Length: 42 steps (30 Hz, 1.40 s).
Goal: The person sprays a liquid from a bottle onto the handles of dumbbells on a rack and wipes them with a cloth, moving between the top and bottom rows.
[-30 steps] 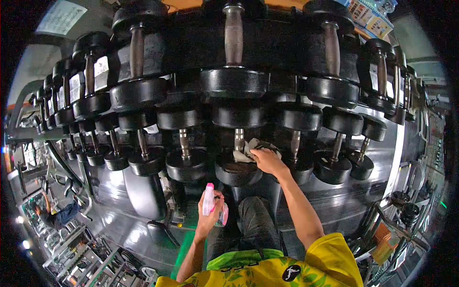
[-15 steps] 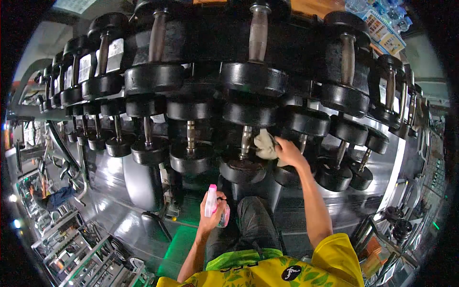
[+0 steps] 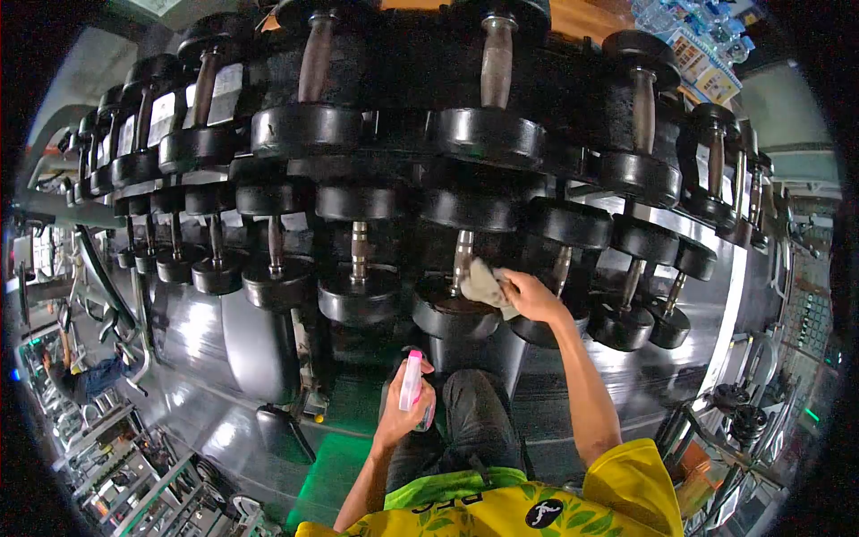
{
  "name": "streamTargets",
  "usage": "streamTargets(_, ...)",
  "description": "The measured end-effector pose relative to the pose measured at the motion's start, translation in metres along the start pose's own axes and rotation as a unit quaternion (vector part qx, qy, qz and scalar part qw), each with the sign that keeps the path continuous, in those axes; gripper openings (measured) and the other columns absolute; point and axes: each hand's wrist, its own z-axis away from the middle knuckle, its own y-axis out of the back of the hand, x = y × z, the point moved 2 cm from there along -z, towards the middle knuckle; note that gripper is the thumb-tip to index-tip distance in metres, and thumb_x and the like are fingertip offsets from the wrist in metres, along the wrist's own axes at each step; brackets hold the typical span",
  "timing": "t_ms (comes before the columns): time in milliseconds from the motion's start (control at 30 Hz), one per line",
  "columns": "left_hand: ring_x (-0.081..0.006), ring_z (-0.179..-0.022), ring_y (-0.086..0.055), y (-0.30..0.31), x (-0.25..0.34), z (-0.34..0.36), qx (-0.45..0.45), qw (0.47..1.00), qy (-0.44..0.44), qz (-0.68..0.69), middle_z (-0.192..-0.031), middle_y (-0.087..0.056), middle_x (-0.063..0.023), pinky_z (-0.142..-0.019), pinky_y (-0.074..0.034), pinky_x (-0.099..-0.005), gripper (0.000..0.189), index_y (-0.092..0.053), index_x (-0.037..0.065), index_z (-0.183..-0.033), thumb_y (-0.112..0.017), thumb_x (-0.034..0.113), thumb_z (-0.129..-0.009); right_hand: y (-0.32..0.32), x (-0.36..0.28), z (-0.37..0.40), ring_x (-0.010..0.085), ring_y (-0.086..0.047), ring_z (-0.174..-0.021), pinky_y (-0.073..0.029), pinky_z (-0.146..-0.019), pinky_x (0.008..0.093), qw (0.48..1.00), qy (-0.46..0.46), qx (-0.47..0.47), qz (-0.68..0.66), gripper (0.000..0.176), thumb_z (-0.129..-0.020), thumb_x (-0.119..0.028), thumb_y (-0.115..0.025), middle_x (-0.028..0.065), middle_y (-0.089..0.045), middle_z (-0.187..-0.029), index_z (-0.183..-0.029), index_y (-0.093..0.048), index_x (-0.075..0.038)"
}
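A: How far has the work been brought?

B: At one dumbbell [image 3: 455, 318] in the lower row, contact seems to be being made by a pale cloth [image 3: 484, 286], low on the metal handle [image 3: 463, 251]. Whether that dumbbell is finished cannot be told, nor can it be said which others have been attended to (no mark of progress is shown on any of them). The upper row [image 3: 488, 134] is left untouched at this moment, as is the lower neighbour [image 3: 358, 300] on the left.

A: And where is the cloth relative to the grip?

B: It is pinched in the fingers of the right hand [image 3: 532, 297], with most of the fabric bunched out beyond the fingertips, towards the handle. The dumbbell itself is not grasped; it is seated in its rack, just left of that hand.

A: The left hand [image 3: 392, 422]?

B: A spray bottle [image 3: 411, 383] is clasped there, held upright above the legs, well apart from the cloth.
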Motion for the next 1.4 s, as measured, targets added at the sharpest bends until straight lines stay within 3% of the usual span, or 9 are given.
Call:
streamTargets(133, -0.0079, -0.06, -0.05, 0.013, -0.003, 0.002, -0.018, 0.999, -0.035, -0.01, -0.082, -0.052, -0.0032, -0.058, -0.043, -0.0236, 0.031, -0.047, 0.001, -0.107, -0.055, 0.002, -0.077, -0.033, -0.035, -0.015, 0.0347, -0.057, -0.1, -0.048, -0.081, 0.0396, 0.917, 0.25, 0.3, 0.076, 0.025, -0.081, -0.01, -0.055, 0.0155, -0.058, -0.113, -0.106, -0.056, -0.004)
streamTargets(267, -0.0078, -0.061, -0.051, 0.036, 0.005, 0.007, -0.066, 0.996, -0.028, -0.057, -0.086, -0.053, -0.003, -0.057, -0.044, -0.0241, 0.031, -0.047, 0.001, -0.107, -0.057, 0.004, -0.078, -0.076, -0.041, -0.064, 0.0335, -0.057, -0.1, -0.049, -0.08, 0.0408, 0.848, 0.352, 0.292, 0.269, 0.028, -0.08, -0.013, -0.057, 0.019, -0.058, -0.11, -0.107, -0.057, -0.006)
streamTargets(367, -0.0076, -0.061, -0.051, 0.054, -0.002, 0.013, -0.102, 0.993, -0.002, -0.06, -0.082, -0.053, -0.0024, -0.056, -0.044, -0.0244, 0.031, -0.047, 0.002, -0.108, -0.058, 0.005, -0.078, -0.094, -0.049, -0.057, 0.0341, -0.056, -0.103, -0.048, -0.081, 0.043, 0.87, 0.219, 0.225, 0.38, 0.024, -0.084, -0.014, -0.054, 0.0171, -0.062, -0.099, -0.106, -0.057, -0.004)
streamTargets(433, -0.0075, -0.06, -0.05, 0.065, -0.009, 0.013, -0.137, 0.99, 0.039, 0.003, -0.076, -0.051, -0.0015, -0.055, -0.043, -0.0246, 0.031, -0.047, 0.004, -0.107, -0.059, 0.006, -0.079, -0.089, -0.064, -0.031, 0.0361, -0.057, -0.099, -0.047, -0.081, 0.0434, 0.956, 0.044, 0.091, 0.274, 0.027, -0.089, -0.021, -0.05, 0.0188, -0.063, -0.095, -0.108, -0.056, -0.003)
streamTargets(733, -0.0085, -0.063, -0.051, 0.082, 0.012, 0.012, -0.177, 0.977, -0.007, -0.116, -0.078, -0.045, -0.0003, -0.058, -0.043, -0.0242, 0.038, -0.043, 0.004, -0.11, -0.064, 0.007, -0.079, -0.071, -0.033, 0.036, 0.0425, -0.056, -0.093, -0.044, -0.081, 0.046, 0.97, -0.003, 0.221, 0.105, 0.031, -0.091, -0.023, -0.048, 0.0237, -0.06, -0.102, -0.113, -0.055, -0.002)
streamTargets(967, -0.0089, -0.065, -0.053, 0.087, 0.025, 0.017, -0.178, 0.973, -0.002, -0.149, -0.083, -0.048, -0.0025, -0.061, -0.046, -0.0265, 0.04, -0.045, 0.003, -0.108, -0.068, 0.002, -0.075, -0.092, -0.009, 0.085, 0.0267, -0.061, -0.088, -0.047, -0.078, 0.0351, 0.851, 0.013, 0.513, -0.108, 0.035, -0.093, -0.027, -0.049, 0.0187, -0.062, -0.094, -0.11, -0.055, 0.002)
streamTargets(1000, -0.0087, -0.066, -0.054, 0.09, 0.016, 0.016, -0.191, 0.969, 0.0, -0.156, -0.087, -0.05, -0.0036, -0.061, -0.046, -0.0261, 0.04, -0.046, 0.003, -0.108, -0.069, 0.003, -0.075, -0.097, 0.001, 0.087, 0.0242, -0.057, -0.098, -0.045, -0.084, 0.0348, 0.773, 0.016, 0.548, -0.319, 0.037, -0.092, -0.029, -0.05, 0.014, -0.058, -0.105, -0.115, -0.053, 0.0)
streamTargets(1033, -0.0085, -0.066, -0.055, 0.092, 0.011, 0.017, -0.206, 0.965, 0.002, -0.164, -0.091, -0.053, -0.0047, -0.062, -0.046, -0.0257, 0.039, -0.047, 0.003, -0.107, -0.069, 0.003, -0.075, -0.105, 0.012, 0.09, 0.0217, -0.053, -0.108, -0.043, -0.09, 0.0346, 0.654, 0.016, 0.555, -0.515, 0.04, -0.092, -0.031, -0.051, 0.0092, -0.055, -0.116, -0.12, -0.052, -0.002)
streamTargets(1400, -0.0131, -0.073, -0.059, 0.062, -0.005, 0.022, -0.268, 0.962, -0.033, -0.045, -0.098, -0.056, -0.0081, -0.068, -0.049, -0.0275, 0.041, -0.044, 0.0, -0.117, -0.058, -0.002, -0.078, -0.153, 0.045, 0.128, 0.0245, -0.047, -0.117, -0.039, -0.099, 0.0415, 0.532, 0.088, 0.465, -0.702, 0.044, -0.096, -0.037, -0.037, 0.0072, -0.048, -0.127, -0.129, -0.042, -0.009)
